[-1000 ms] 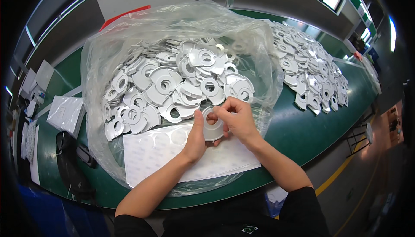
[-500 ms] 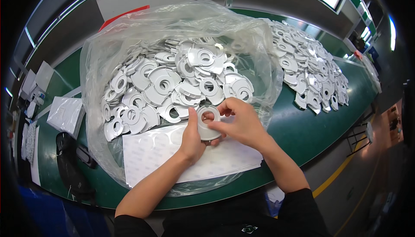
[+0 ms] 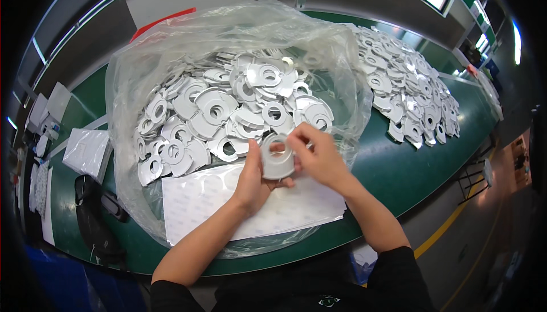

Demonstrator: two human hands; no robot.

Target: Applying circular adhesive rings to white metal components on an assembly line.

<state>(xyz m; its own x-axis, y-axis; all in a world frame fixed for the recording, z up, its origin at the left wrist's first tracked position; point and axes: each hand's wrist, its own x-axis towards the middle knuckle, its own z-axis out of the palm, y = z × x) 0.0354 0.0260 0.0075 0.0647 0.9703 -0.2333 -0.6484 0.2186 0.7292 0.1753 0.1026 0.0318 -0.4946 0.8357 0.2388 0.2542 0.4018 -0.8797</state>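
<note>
My left hand holds a light grey plastic part, ring-shaped with a round hole, between its thumb and fingers. The part stands tilted above a stack of white sheets that shows faint round outlines. At the part's upper right edge, my right hand is closed in a pinch with thumb and index finger; whether a thin film is also between them cannot be made out. Just beyond my hands, a heap of similar grey parts lies in an opened clear plastic bag.
A second pile of grey parts lies on the green table at the right. On the left are a white packet, a black pouch and a white keyboard. A red strip shows behind the bag.
My right hand has shifted slightly up; its thumb has left the part's face for the upper right edge. The part has tilted a little and stays in my left hand.
</note>
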